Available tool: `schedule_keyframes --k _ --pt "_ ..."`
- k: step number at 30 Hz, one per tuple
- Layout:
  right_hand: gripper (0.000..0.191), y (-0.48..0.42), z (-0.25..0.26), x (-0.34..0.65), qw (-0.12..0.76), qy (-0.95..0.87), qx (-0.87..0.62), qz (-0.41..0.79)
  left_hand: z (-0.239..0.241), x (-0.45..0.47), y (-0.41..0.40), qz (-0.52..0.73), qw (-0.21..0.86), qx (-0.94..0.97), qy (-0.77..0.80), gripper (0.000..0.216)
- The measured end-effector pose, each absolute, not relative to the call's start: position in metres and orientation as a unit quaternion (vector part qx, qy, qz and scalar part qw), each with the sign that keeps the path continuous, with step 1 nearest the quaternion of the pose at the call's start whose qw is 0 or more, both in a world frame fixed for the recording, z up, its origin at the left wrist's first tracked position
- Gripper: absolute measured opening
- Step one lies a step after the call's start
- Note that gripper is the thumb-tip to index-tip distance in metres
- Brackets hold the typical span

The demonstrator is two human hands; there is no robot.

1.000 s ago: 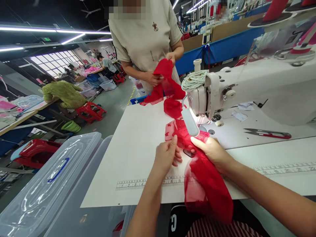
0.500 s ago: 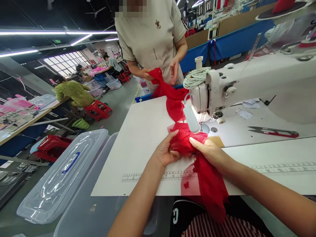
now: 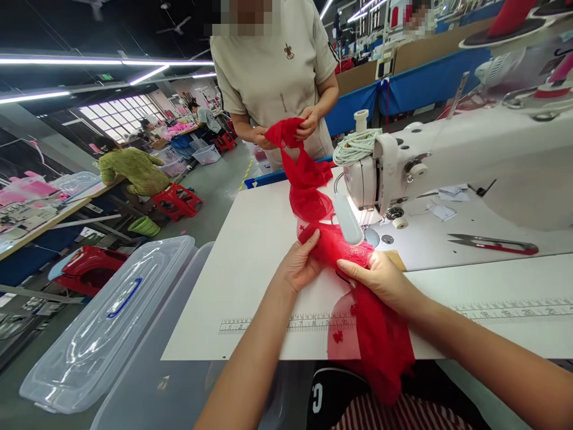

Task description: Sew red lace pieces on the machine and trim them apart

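In the head view, your left hand (image 3: 304, 266) and right hand (image 3: 380, 278) both grasp sheer red lace fabric (image 3: 331, 246), lying on the flat white counter (image 3: 250, 239) beside the white sewing machine (image 3: 456, 155) and drooping past the near edge. The black printed ruler scale (image 3: 313, 323) reads 7 to 10; black cloth (image 3: 335, 388) below shows a white "C" (image 3: 317, 398).

Table ruler (image 3: 313, 323) reads 7, 8, 9; black cloth (image 3: 333, 391) bears "C"
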State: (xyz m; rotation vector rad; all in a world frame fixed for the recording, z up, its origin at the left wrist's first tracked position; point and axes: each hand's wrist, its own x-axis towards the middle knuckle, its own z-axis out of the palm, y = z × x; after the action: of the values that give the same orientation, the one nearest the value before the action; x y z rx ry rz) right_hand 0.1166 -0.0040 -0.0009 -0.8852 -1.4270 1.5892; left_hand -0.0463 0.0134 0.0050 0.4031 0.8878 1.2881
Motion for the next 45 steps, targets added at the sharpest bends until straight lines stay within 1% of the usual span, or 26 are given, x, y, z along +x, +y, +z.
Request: schedule_keyframes --k 3,5,8,10,15,19,21,23,25,27,28,29,31,33,36,38,40,42,45 --pt "0.048 -0.008 -0.009 0.115 0.332 -0.626 -0.336 0.620 0.001 -0.044 0.012 0.613 0.654 0.196 0.399 0.015" --pt "0.053 -0.013 -0.014 0.113 0.279 -0.675 -0.314 0.606 -0.003 -0.042 0.013 0.630 0.628 0.196 0.413 0.016" --pt "0.053 -0.019 -0.015 0.111 0.227 -0.731 -0.275 0.583 -0.007 -0.039 0.013 0.637 0.613 0.194 0.425 0.019" --pt "0.052 -0.020 -0.015 0.111 0.209 -0.747 -0.261 0.575 -0.008 -0.038 0.014 0.640 0.610 0.192 0.426 0.022" --pt "0.048 -0.021 -0.014 0.111 0.210 -0.749 -0.265 0.569 -0.009 -0.039 0.015 0.641 0.606 0.187 0.431 0.029" --pt "0.048 -0.020 -0.013 0.112 0.190 -0.735 -0.270 0.592 -0.009 -0.045 0.016 0.625 0.617 0.198 0.435 0.035" --pt "0.047 -0.017 -0.011 0.116 0.189 -0.730 -0.301 0.583 -0.008 -0.051 0.016 0.609 0.630 0.197 0.439 0.037" --pt "0.047 -0.012 -0.007 0.125 0.179 -0.752 -0.364 0.520 -0.004 -0.056 0.015 0.593 0.645 0.193 0.443 0.037" --pt "0.043 -0.008 -0.001 0.135 0.184 -0.780 -0.465 0.377 0.000 -0.057 0.012 0.579 0.657 0.192 0.443 0.038" --pt "0.033 -0.008 0.006 0.141 0.224 -0.772 -0.552 0.221 0.003 -0.054 0.008 0.566 0.667 0.194 0.444 0.039" --pt "0.029 -0.008 0.009 0.141 0.247 -0.761 -0.574 0.177 0.004 -0.051 0.006 0.559 0.672 0.198 0.444 0.040" --pt "0.027 -0.008 0.011 0.140 0.264 -0.755 -0.575 0.172 0.005 -0.047 0.003 0.550 0.678 0.204 0.444 0.040" --pt "0.031 -0.008 0.014 0.132 0.269 -0.762 -0.538 0.239 0.004 -0.040 -0.001 0.531 0.689 0.220 0.442 0.038" --pt "0.039 -0.006 0.013 0.120 0.266 -0.754 -0.521 0.299 0.003 -0.035 -0.004 0.518 0.697 0.235 0.437 0.035" --pt "0.044 0.000 0.003 0.109 0.308 -0.710 -0.537 0.335 0.000 -0.033 -0.007 0.510 0.708 0.233 0.430 0.034" --pt "0.040 0.002 -0.006 0.107 0.349 -0.681 -0.515 0.385 0.001 -0.033 -0.007 0.504 0.720 0.222 0.422 0.033" --pt "0.035 0.002 -0.011 0.109 0.372 -0.662 -0.481 0.438 0.003 -0.036 -0.005 0.504 0.731 0.205 0.411 0.028" --pt "0.031 0.000 -0.014 0.112 0.363 -0.668 -0.458 0.460 0.005 -0.039 -0.003 0.514 0.732 0.184 0.407 0.020" --pt "0.027 -0.005 -0.012 0.116 0.334 -0.694 -0.447 0.454 0.009 -0.045 0.001 0.519 0.729 0.158 0.418 0.008"
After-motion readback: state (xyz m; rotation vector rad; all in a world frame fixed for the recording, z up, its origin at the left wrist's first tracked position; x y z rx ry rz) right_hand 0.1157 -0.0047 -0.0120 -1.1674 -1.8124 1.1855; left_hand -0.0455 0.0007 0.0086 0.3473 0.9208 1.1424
